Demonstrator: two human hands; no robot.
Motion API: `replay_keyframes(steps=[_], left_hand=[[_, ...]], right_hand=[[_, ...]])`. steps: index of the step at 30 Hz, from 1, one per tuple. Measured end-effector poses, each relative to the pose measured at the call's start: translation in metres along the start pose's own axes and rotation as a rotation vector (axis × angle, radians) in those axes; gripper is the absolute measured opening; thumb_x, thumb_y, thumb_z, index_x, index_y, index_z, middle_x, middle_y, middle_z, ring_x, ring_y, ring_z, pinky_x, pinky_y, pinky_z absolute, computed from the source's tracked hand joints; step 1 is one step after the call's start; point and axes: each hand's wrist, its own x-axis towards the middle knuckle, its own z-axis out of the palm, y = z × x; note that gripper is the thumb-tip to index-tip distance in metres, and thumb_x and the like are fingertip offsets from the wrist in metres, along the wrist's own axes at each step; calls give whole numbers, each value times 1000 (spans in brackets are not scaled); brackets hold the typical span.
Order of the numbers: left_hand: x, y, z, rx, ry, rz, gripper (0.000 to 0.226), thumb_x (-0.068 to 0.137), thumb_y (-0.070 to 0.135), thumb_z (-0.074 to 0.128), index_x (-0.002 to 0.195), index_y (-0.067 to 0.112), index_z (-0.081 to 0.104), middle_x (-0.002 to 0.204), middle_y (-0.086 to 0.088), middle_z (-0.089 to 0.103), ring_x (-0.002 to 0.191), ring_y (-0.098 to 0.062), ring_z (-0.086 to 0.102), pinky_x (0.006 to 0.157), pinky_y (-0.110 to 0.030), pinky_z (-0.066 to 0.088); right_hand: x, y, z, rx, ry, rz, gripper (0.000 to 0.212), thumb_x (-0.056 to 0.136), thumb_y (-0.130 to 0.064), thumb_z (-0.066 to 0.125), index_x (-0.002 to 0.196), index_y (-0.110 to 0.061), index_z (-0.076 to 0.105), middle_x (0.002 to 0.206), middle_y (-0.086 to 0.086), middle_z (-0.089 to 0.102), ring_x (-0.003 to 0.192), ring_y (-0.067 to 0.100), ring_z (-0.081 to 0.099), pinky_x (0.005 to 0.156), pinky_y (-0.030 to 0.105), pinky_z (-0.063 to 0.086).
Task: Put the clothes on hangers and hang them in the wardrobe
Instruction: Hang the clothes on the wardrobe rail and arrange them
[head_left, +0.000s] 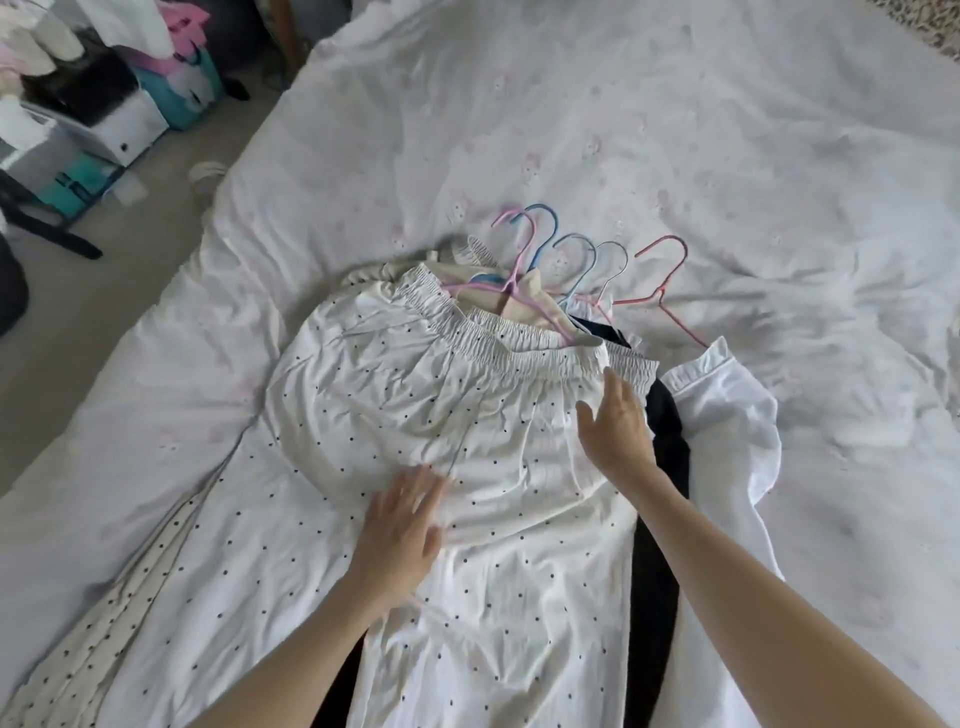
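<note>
— Where is the garment lying, and how are the hands placed?

— The dotted white garment (415, 441) is spread on the bed (675, 130), its long axis running from the elastic waistband (524, 353) at the far end toward the person. Both grips are seen open: the left hand (402, 525) lies flat on the cloth mid-length, and the right hand (618, 426) is held with straight fingers just below the waistband.

— And the hangers?

— The hangers (571, 265) are heaped just beyond the waistband, partly tucked under it. The right hand is judged nearer, so a hanger would likely be reached from there.

— Any writing?

— None can be read.
</note>
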Motion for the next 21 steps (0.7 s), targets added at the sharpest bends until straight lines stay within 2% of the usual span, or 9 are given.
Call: replay_keyframes(steps=[3, 4, 8, 12, 14, 15, 17, 19, 21], left_hand=[[2, -17, 17, 20, -7, -9, 53, 98, 46, 12, 145, 24, 24, 151, -9, 29, 136, -34, 29, 98, -53, 40], [3, -18, 19, 26, -7, -13, 55, 98, 47, 7, 146, 25, 21, 151, -8, 27, 136, -33, 28, 100, -52, 39], [5, -20, 22, -20, -21, -24, 58, 93, 43, 24, 148, 33, 11, 155, -4, 16, 140, -31, 19, 106, -50, 29], [5, -22, 24, -43, -34, -33, 60, 90, 48, 16, 139, 50, -19, 155, 2, -9, 141, -26, -8, 112, -45, 5], [7, -21, 19, -20, -67, -33, 59, 90, 49, 13, 133, 51, -28, 152, 6, -21, 140, -23, -17, 115, -43, 0], [7, -21, 16, -11, -88, -35, 60, 94, 45, 18, 136, 48, -25, 151, 7, -22, 140, -21, -18, 117, -44, 3], [9, -17, 7, -16, -98, -50, 58, 99, 33, 30, 144, 41, -6, 153, 9, -14, 143, -18, -11, 117, -43, 12], [9, -6, -6, -72, -52, -56, 50, 99, 29, 33, 146, 32, 19, 154, 9, 7, 144, -16, 4, 115, -38, 18], [7, 8, -21, -139, 42, -25, 42, 97, 27, 36, 139, 26, 35, 147, 8, 31, 139, -15, 25, 111, -37, 28]], right_hand=[[39, -5, 2, -4, -57, 71, 51, 97, -25, 38, 142, -9, 21, 143, 15, 34, 129, 33, 35, 105, 45, 29], [50, -3, 3, 17, -81, 99, 48, 97, -25, 37, 140, -8, 24, 141, 16, 37, 128, 34, 37, 104, 44, 31], [70, -1, 1, 1, -49, 112, 40, 96, -30, 38, 130, -8, 42, 128, 14, 44, 121, 34, 43, 94, 43, 38], [67, 3, 0, 49, -76, 98, 39, 95, -34, 41, 118, -3, 51, 109, 12, 52, 103, 32, 54, 77, 37, 43], [63, 2, -6, 127, -85, 66, 33, 96, -31, 41, 111, -4, 55, 97, 9, 55, 92, 28, 57, 68, 33, 40], [58, 0, -12, 169, -85, 56, 30, 96, -27, 43, 106, -3, 55, 92, 9, 55, 86, 26, 55, 67, 32, 38], [48, -4, -24, 232, -58, 31, 27, 96, -25, 45, 99, -1, 55, 84, 10, 58, 79, 26, 53, 64, 33, 36], [31, -8, -37, 267, -33, 3, 27, 95, -25, 47, 92, 0, 55, 72, 5, 54, 71, 24, 50, 58, 32, 34], [10, -7, -51, 298, -24, -20, 25, 95, -24, 48, 79, -4, 50, 63, -1, 46, 65, 19, 44, 53, 29, 29]])
